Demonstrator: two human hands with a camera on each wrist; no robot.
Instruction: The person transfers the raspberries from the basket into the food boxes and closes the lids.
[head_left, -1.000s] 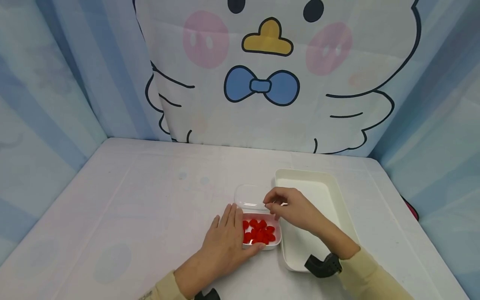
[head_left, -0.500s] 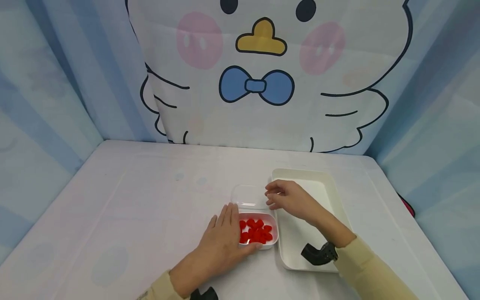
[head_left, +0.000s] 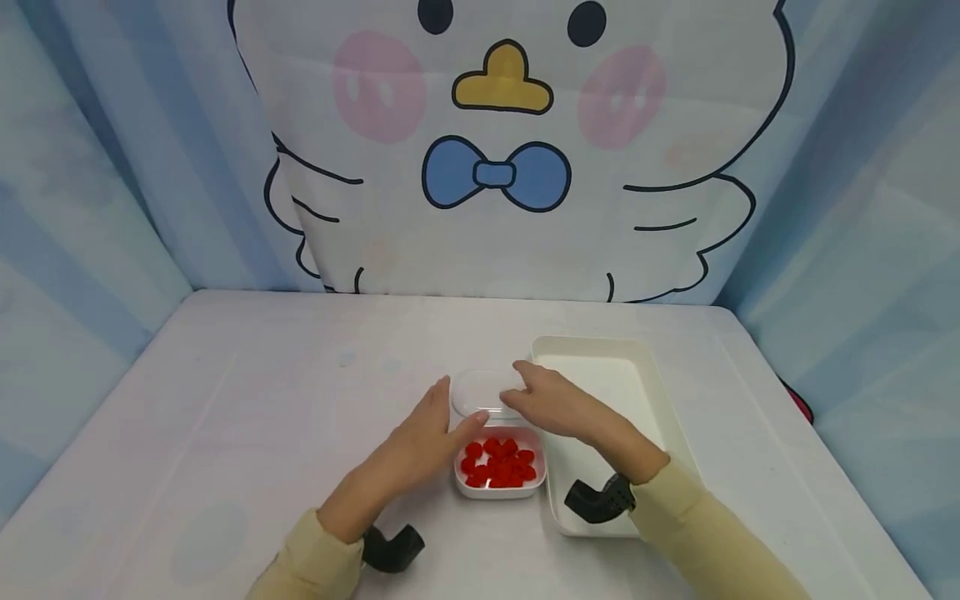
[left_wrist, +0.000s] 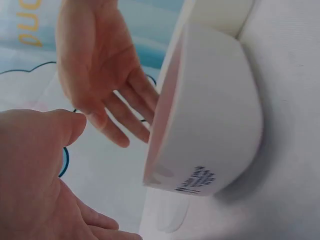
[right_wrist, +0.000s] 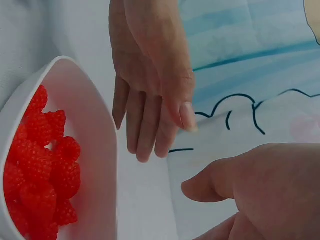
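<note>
A small white box (head_left: 498, 493) with a pinkish inside holds a heap of red raspberries (right_wrist: 40, 165). Behind it on the table lies a clear plastic lid (head_left: 478, 390). My left hand (head_left: 420, 435) is at the box's left back corner, fingers straight, thumb spread over the rim in the head view. Over the lid's right side hovers my right hand (head_left: 557, 403), thumb and fingers apart. Both wrist views show nothing in either hand. Dark printing (left_wrist: 199, 179) marks the box's outer wall.
A shallow white tray (head_left: 651, 392) lies to the right of the box, partly under the right forearm. Curtains with a cartoon figure (head_left: 495, 242) stand behind the white table (head_left: 262, 417). Black camera mounts sit on both wrists.
My left hand has come off the box's left side and moved up toward the lid, thumb raised. The right hand has shifted left, over the lid, and its fingers have spread.
</note>
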